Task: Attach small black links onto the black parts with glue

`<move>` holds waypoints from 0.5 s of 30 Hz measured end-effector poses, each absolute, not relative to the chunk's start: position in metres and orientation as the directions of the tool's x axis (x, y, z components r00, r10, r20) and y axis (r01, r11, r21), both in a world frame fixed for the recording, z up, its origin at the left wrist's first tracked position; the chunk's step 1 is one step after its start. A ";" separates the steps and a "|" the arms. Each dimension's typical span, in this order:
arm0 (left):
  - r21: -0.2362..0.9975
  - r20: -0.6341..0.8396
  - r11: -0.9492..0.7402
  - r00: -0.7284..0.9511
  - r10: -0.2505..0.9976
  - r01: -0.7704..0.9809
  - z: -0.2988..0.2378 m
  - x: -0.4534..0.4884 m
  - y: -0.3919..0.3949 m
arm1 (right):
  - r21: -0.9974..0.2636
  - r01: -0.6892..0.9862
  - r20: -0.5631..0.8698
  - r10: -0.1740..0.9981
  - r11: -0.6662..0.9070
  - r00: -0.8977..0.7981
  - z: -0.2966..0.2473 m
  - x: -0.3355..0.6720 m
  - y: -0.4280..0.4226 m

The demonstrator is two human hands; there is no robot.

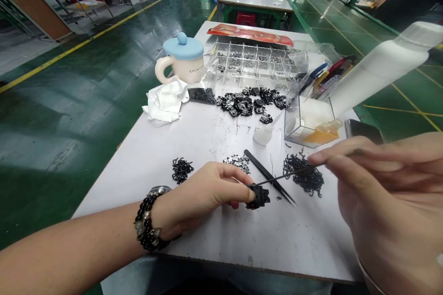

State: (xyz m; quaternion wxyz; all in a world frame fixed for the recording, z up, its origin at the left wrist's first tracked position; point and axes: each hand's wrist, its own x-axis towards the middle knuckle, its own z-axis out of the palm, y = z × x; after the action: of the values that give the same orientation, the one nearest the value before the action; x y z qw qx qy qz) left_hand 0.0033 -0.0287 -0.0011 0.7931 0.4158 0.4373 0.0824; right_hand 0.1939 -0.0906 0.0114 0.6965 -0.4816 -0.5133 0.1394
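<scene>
My left hand (204, 193) rests on the white table (214, 235), its fingers pinched on a small black plastic part (259, 196). My right hand (377, 179) is raised at the right and pinches a thin black rod (277, 177) whose tip reaches the black part. Black tweezers (268, 174) lie on the table just behind the part. Small heaps lie around: black clips (182, 168) to the left, silvery metal pieces (237, 161) in the middle, black wire bits (304, 173) under the rod.
A larger pile of black parts (251, 100) lies farther back, before a clear compartment box (252, 57). A lidded mug (182, 59) and white cloth (165, 101) stand at the left. A clear container (309, 122), a white bottle (380, 67) and pens sit at the right.
</scene>
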 end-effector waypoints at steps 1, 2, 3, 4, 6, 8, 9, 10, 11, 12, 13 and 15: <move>0.735 -0.622 0.638 0.606 0.497 0.232 -0.002 0.003 -0.029 | -0.826 0.283 0.563 0.694 0.487 0.449 0.011 0.192 -0.091; 0.737 -0.619 0.636 0.607 0.498 0.230 -0.002 0.003 -0.029 | -0.841 0.273 0.541 0.706 0.468 0.458 0.011 0.190 -0.092; 0.738 -0.617 0.636 0.609 0.499 0.227 -0.003 0.003 -0.029 | -0.853 0.266 0.521 0.715 0.449 0.467 0.011 0.189 -0.092; 0.737 -0.617 0.637 0.609 0.499 0.225 -0.003 0.003 -0.029 | -0.858 0.264 0.513 0.714 0.441 0.477 0.011 0.188 -0.093; 0.736 -0.619 0.638 0.607 0.499 0.226 -0.003 0.003 -0.029 | -0.860 0.260 0.510 0.713 0.440 0.481 0.012 0.188 -0.093; 0.737 -0.621 0.635 0.604 0.499 0.233 -0.002 0.003 -0.029 | -0.860 0.251 0.510 0.722 0.444 0.468 0.012 0.188 -0.094; 0.737 -0.622 0.633 0.604 0.499 0.236 -0.002 0.003 -0.029 | -0.857 0.252 0.514 0.724 0.449 0.460 0.012 0.188 -0.094; 0.737 -0.622 0.633 0.604 0.499 0.236 -0.001 0.003 -0.029 | -0.857 0.253 0.514 0.727 0.448 0.455 0.011 0.187 -0.094; 0.737 -0.621 0.633 0.605 0.499 0.235 -0.001 0.004 -0.029 | -0.857 0.257 0.515 0.727 0.447 0.454 0.011 0.187 -0.094; 0.738 -0.619 0.633 0.606 0.499 0.233 -0.001 0.004 -0.029 | -0.854 0.263 0.520 0.721 0.449 0.458 0.010 0.187 -0.094; 0.739 -0.619 0.632 0.606 0.500 0.233 -0.001 0.004 -0.029 | -0.855 0.266 0.518 0.721 0.445 0.460 0.010 0.186 -0.094; 0.741 -0.618 0.628 0.605 0.501 0.237 -0.001 0.004 -0.029 | -0.856 0.266 0.516 0.720 0.443 0.463 0.009 0.186 -0.094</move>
State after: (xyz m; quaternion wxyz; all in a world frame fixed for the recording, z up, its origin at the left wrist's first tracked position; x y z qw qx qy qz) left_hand 0.0038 -0.0286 -0.0009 0.7896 0.4232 0.4364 0.0835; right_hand 0.1862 -0.0938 0.0094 0.6927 -0.5018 -0.4914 0.1640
